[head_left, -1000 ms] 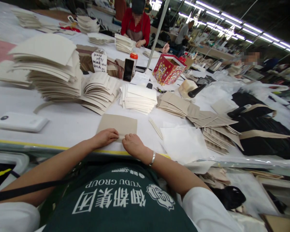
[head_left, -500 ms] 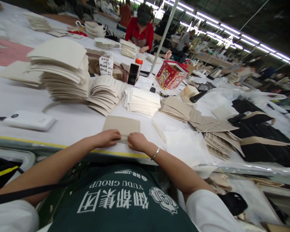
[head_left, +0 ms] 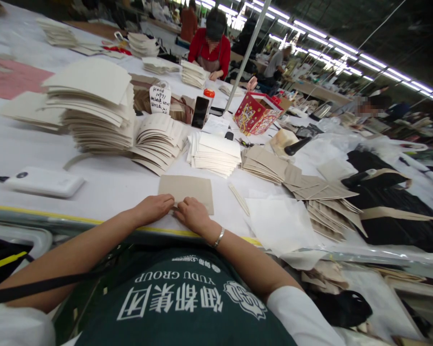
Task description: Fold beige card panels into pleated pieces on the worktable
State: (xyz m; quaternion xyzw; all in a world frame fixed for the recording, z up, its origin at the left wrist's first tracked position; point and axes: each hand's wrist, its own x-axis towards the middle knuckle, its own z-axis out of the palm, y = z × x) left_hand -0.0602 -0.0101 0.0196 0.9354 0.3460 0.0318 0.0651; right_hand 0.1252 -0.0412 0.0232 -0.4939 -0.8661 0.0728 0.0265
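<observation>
A flat beige rectangular panel [head_left: 193, 187] lies on the white table near its front edge; whether it is cloth or leather I cannot tell. My left hand [head_left: 155, 209] is closed on the panel's near left corner, with its fingers bent together. Right beside it, my right hand [head_left: 195, 215] pinches the same near edge, the fingertips of both hands almost meeting. The pinched part of the edge is mostly hidden under my fingers. Just right of the panel lie narrow pale strips [head_left: 238, 198].
Beyond the panel stand a tall stack of cream pieces [head_left: 90, 105], a white stack [head_left: 214, 151] and a beige stack [head_left: 263, 163]. A white box-shaped device [head_left: 45, 181] sits at left, white sheets [head_left: 281, 223] at right. A person in red [head_left: 222, 53] works across the table.
My right hand has moved left along the panel's near edge, close to my left hand. My left hand has shifted slightly left, and more of the panel's right side shows.
</observation>
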